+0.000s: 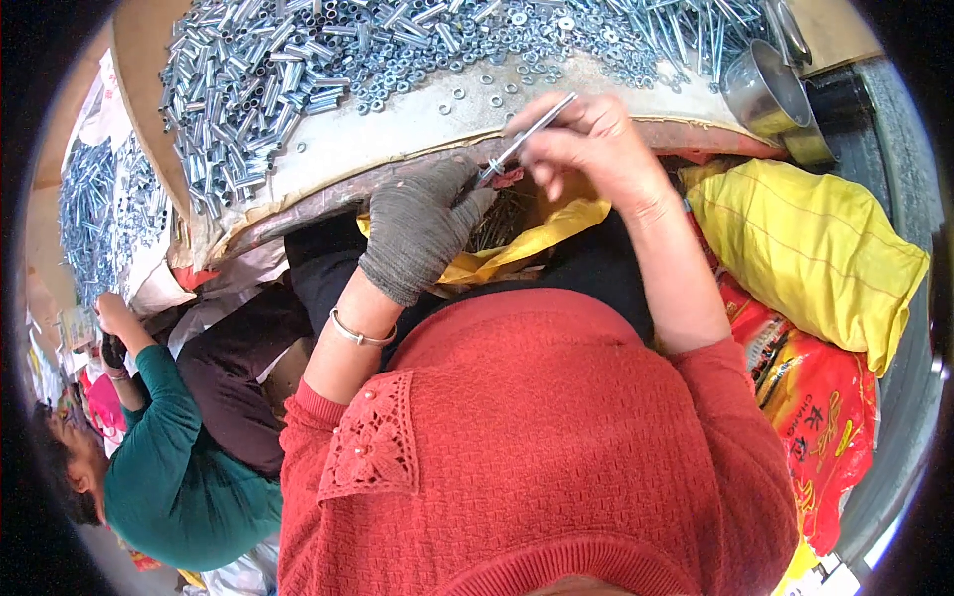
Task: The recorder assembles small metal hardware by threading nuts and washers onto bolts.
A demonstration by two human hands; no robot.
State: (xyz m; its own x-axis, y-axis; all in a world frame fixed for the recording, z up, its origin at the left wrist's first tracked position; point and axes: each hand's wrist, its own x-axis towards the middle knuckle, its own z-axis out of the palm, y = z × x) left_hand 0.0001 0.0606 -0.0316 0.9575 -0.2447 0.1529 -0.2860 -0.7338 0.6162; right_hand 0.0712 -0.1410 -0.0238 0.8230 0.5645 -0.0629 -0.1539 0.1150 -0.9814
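Observation:
My left hand (422, 230), in a grey knit glove with a bracelet at the wrist, is closed on the lower end of a long thin metal bolt (545, 121). The bolt tilts up to the right, with a small washer or nut near its lower end. Bare and curled, my right hand (604, 149) is right beside the upper shaft. Its fingertips are smeared by motion, so whether they grip it is unclear. Below both hands a yellow sack (537, 243) gapes open, with thin metal pieces inside.
Ahead, a covered worktop (397, 129) carries piles of metal sleeves (248, 89), nuts and washers (497, 60), and long bolts (701, 35). A metal cup (770, 89) is at its right end. Yellow (810, 248) and red (825, 427) sacks lie right. A person in green (189, 467) works at left.

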